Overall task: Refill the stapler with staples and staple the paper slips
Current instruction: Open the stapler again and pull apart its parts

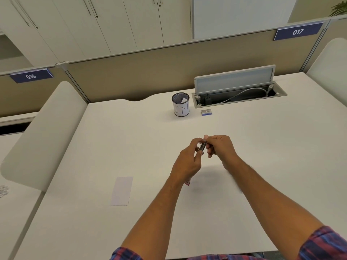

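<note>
Seemingly mid-refill, both hands' fingers [210, 145] pinch a small dark metal stapler [202, 146] above the white bench [262, 147], while the pale paper slip [122, 190] near its front edge lies unstapled.

White desk [262, 147] before beige partition [150, 72] and pale cabinets [112, 21].

A white rectangular desk [262, 147] fills the scene. Far centre stands a black mesh cup with a white paper label marked "IN" [180, 106]. Right of it, an open grey cable hatch with a raised lid [234, 85] shows a grey cable inside. Behind runs a beige partition [150, 72] bearing blue number plates reading 016 [31, 76] and 017 [298, 31]
</note>
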`<state>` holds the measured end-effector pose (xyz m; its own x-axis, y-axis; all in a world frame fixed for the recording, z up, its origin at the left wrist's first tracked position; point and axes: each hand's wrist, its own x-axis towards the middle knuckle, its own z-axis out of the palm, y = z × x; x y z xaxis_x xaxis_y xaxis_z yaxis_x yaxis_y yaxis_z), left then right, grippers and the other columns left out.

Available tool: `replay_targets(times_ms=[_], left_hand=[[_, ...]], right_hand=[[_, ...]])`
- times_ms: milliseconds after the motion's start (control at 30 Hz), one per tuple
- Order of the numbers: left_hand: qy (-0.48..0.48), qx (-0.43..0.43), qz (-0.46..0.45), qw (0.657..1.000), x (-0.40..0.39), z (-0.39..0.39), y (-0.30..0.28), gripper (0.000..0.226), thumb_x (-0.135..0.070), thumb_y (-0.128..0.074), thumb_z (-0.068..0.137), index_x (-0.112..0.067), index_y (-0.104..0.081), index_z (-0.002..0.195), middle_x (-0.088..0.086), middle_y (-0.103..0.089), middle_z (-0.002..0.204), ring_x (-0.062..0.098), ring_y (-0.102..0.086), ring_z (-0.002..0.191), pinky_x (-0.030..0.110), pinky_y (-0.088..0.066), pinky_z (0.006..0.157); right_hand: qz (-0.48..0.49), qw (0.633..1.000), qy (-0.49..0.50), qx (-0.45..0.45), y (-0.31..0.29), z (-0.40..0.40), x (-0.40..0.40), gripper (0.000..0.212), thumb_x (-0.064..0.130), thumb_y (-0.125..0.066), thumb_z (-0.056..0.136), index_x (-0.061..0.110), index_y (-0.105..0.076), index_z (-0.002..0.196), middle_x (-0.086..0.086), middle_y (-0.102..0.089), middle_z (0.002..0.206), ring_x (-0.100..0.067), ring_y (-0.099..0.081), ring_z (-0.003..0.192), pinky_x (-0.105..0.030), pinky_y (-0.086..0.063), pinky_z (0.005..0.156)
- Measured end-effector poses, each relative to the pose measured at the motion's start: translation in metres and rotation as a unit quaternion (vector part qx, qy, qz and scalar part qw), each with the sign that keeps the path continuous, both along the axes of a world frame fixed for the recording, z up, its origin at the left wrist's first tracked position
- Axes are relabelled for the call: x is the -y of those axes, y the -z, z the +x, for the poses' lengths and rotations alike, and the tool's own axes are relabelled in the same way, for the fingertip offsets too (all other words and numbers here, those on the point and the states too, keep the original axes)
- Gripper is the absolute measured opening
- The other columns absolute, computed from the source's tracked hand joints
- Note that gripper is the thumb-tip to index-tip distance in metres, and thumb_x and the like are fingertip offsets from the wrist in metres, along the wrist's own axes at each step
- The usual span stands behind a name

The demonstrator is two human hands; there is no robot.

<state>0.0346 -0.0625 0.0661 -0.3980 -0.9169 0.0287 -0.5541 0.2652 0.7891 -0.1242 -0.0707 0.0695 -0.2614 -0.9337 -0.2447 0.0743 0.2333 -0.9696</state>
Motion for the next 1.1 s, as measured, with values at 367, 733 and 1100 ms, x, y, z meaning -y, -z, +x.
replay_targets(times_ms=[367,733,1100], left_hand=[[-0.025,-0.029,-0.016,0.999,-0.008,-0.004,0.007,0.052,-0.017,-0.044,0.103,-0.051,-0.04,0.141,-0.019,-0.061,0.11,0.014,-0.07,0.085,0.041,-0.059,0.079],[-0.035,-0.014,0.051,0.998,-0.005,0.004,0.016,0.019,-0.025,-0.051,0.097,-0.04,-0.05,0.108,-0.018,-0.068,0.103,0.011,-0.07,0.084,0.046,-0.059,0.08],[-0.081,-0.266,0.275,0.92,0.004,0.012,0.003,0.026,-0.032,-0.057,0.101,-0.018,-0.066,0.121,0.005,-0.078,0.097,0.022,-0.069,0.066,0.034,-0.055,0.056]], right_hand=[[0.0,0.998,0.053,-0.027,-0.001,0.006,0.001,0.031,0.023,-0.067,0.097,0.002,-0.074,0.074,-0.002,-0.064,0.056,-0.018,-0.059,0.046,-0.03,-0.053,0.05],[-0.008,0.996,0.055,-0.077,0.013,0.015,-0.01,0.036,0.027,-0.065,0.097,0.007,-0.075,0.07,-0.012,-0.07,0.064,-0.019,-0.06,0.046,-0.033,-0.055,0.051],[-0.057,0.998,-0.033,0.0,0.001,0.009,-0.006,0.033,0.031,-0.063,0.1,0.011,-0.081,0.08,-0.013,-0.067,0.073,-0.017,-0.056,0.052,-0.03,-0.053,0.054]])
